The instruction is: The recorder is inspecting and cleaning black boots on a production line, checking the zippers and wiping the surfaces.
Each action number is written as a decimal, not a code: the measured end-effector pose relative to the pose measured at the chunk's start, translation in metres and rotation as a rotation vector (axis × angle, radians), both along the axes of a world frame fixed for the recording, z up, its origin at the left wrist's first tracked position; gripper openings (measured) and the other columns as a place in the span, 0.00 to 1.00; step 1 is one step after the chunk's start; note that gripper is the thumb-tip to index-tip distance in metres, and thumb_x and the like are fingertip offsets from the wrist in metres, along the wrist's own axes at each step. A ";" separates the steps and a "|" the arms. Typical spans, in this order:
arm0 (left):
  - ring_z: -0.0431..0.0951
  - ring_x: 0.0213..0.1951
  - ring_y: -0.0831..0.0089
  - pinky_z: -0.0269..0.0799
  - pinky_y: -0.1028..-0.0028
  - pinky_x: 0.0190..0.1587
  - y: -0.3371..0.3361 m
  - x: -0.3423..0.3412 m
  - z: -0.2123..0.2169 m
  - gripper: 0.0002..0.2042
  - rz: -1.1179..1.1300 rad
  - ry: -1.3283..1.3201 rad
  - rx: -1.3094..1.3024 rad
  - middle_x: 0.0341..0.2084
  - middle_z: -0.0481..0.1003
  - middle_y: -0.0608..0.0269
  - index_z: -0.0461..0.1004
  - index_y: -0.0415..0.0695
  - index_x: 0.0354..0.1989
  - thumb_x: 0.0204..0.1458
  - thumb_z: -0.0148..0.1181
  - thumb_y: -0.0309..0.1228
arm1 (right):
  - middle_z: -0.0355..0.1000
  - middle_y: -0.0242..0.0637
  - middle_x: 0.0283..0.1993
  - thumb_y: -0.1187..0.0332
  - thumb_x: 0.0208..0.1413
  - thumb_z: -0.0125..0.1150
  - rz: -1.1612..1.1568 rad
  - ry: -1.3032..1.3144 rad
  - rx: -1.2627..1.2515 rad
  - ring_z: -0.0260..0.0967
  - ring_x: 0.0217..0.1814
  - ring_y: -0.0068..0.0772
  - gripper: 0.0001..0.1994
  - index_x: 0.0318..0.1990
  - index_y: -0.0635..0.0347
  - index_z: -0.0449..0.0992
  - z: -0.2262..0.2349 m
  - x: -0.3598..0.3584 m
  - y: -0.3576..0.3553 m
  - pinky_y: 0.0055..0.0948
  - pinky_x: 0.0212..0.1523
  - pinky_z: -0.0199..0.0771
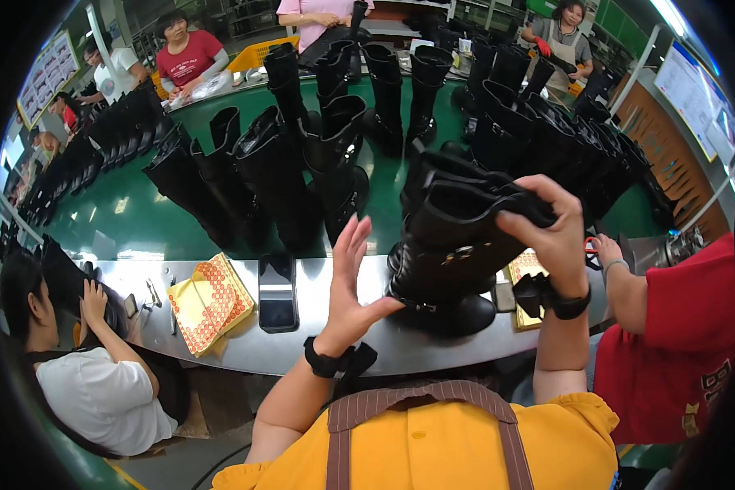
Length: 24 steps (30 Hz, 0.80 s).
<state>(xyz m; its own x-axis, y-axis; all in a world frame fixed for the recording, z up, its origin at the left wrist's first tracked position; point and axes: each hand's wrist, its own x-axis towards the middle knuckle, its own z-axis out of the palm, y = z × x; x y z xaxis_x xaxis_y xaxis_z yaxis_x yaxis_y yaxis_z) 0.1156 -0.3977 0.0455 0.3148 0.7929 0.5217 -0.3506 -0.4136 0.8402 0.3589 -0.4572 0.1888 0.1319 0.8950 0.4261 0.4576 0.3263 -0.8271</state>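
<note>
A pair of tall black boots [453,245] with buckles stands on the metal ledge [245,347] in front of me, shafts folded over toward the belt. My right hand [547,224] grips the folded top of the boot shafts. My left hand [351,286] is open, fingers spread upright, its thumb touching the lower side of the boots near the ankle. Both wrists wear black bands.
A green conveyor [131,216] carries many upright black boots [294,163]. On the ledge lie a black phone [277,291] and a yellow patterned cloth [211,300]. Workers sit to my left [98,384] and right [678,327]; others stand across the belt.
</note>
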 end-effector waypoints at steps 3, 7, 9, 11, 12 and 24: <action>0.51 0.69 0.57 0.44 0.60 0.69 0.015 0.032 0.023 0.63 -0.074 0.068 0.110 0.66 0.53 0.48 0.38 0.44 0.71 0.28 0.81 0.35 | 0.78 0.30 0.32 0.71 0.46 0.73 -0.009 0.013 0.013 0.72 0.34 0.15 0.16 0.41 0.66 0.76 -0.026 0.002 0.000 0.16 0.37 0.72; 0.68 0.59 0.63 0.62 0.68 0.61 0.023 0.050 0.010 0.54 -0.155 0.187 -0.056 0.57 0.67 0.52 0.47 0.43 0.68 0.31 0.79 0.27 | 0.75 0.42 0.44 0.69 0.38 0.77 -0.077 -0.376 0.239 0.74 0.46 0.31 0.24 0.45 0.64 0.76 -0.013 -0.002 -0.007 0.25 0.47 0.73; 0.75 0.51 0.69 0.69 0.71 0.55 0.025 0.050 0.006 0.41 -0.107 0.260 -0.114 0.48 0.74 0.57 0.58 0.41 0.60 0.34 0.76 0.22 | 0.69 0.43 0.54 0.67 0.30 0.79 -0.176 -0.599 0.420 0.68 0.54 0.42 0.34 0.51 0.56 0.73 0.002 -0.005 -0.017 0.36 0.53 0.69; 0.75 0.50 0.71 0.70 0.72 0.54 0.025 0.049 0.006 0.37 -0.154 0.212 -0.161 0.47 0.75 0.59 0.61 0.40 0.58 0.36 0.75 0.21 | 0.70 0.39 0.51 0.66 0.26 0.80 -0.111 -0.636 0.473 0.68 0.50 0.44 0.34 0.49 0.52 0.74 0.005 -0.006 -0.024 0.40 0.51 0.68; 0.76 0.48 0.73 0.71 0.74 0.53 0.024 0.048 0.007 0.34 -0.203 0.161 -0.206 0.45 0.76 0.60 0.64 0.39 0.55 0.37 0.74 0.19 | 0.70 0.38 0.48 0.67 0.26 0.79 -0.046 -0.656 0.379 0.68 0.49 0.44 0.29 0.44 0.53 0.76 0.009 -0.006 -0.027 0.39 0.48 0.70; 0.73 0.50 0.79 0.69 0.75 0.54 0.018 0.051 0.014 0.36 -0.162 0.163 -0.153 0.48 0.75 0.62 0.62 0.40 0.59 0.39 0.74 0.21 | 0.71 0.39 0.42 0.74 0.27 0.76 -0.037 -0.814 0.257 0.71 0.44 0.41 0.26 0.40 0.57 0.72 0.025 -0.024 -0.035 0.35 0.42 0.72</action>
<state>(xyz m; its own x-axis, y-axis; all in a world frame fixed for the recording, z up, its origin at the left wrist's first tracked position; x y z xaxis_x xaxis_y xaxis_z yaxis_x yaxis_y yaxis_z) 0.1665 -0.3795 0.0592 0.5136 0.7912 0.3321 -0.2571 -0.2273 0.9393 0.3346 -0.4923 0.2140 -0.2762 0.7589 0.5897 0.8914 0.4316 -0.1379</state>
